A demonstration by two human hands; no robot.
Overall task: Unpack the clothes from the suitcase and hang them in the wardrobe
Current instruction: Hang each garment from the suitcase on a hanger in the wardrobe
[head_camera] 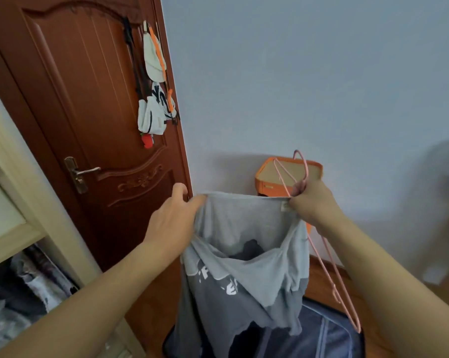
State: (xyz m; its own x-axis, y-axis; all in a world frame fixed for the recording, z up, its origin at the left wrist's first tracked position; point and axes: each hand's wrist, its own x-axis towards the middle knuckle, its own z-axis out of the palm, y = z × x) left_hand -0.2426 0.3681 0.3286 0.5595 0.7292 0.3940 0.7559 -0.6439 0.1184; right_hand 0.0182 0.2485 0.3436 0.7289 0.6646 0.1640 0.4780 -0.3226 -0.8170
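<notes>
i'm holding a soft grey cotton t-shirt with white printed lettering (244, 254) up in front of me, stretched by its top edge between both hands, over the open dark blue fabric suitcase (321, 334) on the floor below. my left hand (174, 218) pinches the left end of that edge between thumb and fingers. my right hand (313, 200) pinches the right end, by the small label, and the same curled fingers also hold thin pink wire hangers (329, 267), one sticking up above my fist and one dangling down past my forearm. so this shirt is out of the suitcase, but it is not on a hanger yet, and it is nowhere near the rail. the pale wooden wardrobe (19, 228) stands at my left with dark clothes low inside it; whether i hung any of those i cannot tell. something dark shows in the suitcase behind the shirt, so i judge more clothes are left to unpack. what remains for this piece, as i see it, is threading a hanger through the neck and carrying it left to the wardrobe.
</notes>
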